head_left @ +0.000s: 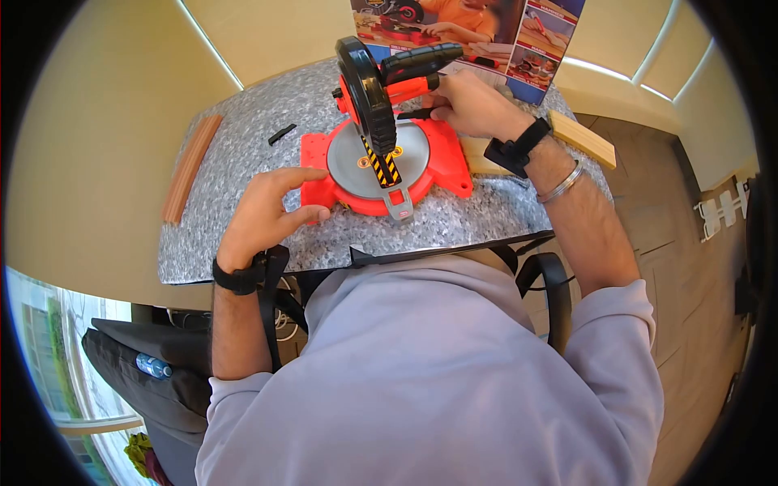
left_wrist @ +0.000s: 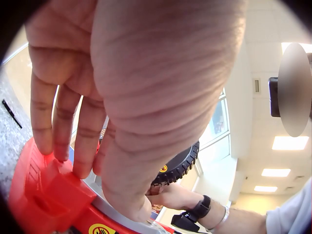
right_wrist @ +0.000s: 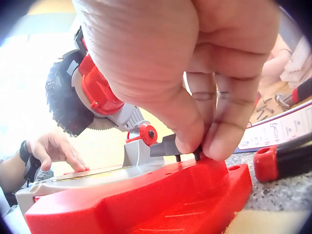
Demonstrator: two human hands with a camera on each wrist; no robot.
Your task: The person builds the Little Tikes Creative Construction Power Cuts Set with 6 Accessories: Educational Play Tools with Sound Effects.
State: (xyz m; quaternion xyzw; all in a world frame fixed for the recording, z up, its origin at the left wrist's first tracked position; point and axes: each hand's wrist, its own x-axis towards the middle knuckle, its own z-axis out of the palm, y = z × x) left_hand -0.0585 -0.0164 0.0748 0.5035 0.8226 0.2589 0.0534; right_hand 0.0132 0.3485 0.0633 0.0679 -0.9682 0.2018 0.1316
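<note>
A toy mitre saw (head_left: 397, 87) with a red base (head_left: 447, 154), a grey round turntable (head_left: 344, 162) and a black toothed blade part (right_wrist: 68, 97) stands on the table. My right hand (head_left: 478, 105) pinches a small black plastic piece (right_wrist: 168, 146) between thumb and fingertips. Short pegs under that piece point down, right at the top of the base's right rear part. At the base's left side, my left hand (head_left: 263, 211) rests its extended fingertips on the red plastic, thumb held apart. A similar black strip (head_left: 282, 134) lies on the table left of the saw.
A reddish-brown wooden strip (head_left: 192, 168) lies along the table's left side. Pale wooden pieces (head_left: 582, 139) lie at the right. A printed box (head_left: 470, 32) stands behind the saw. A black-and-red part (right_wrist: 282, 161) lies beside the base near my right hand.
</note>
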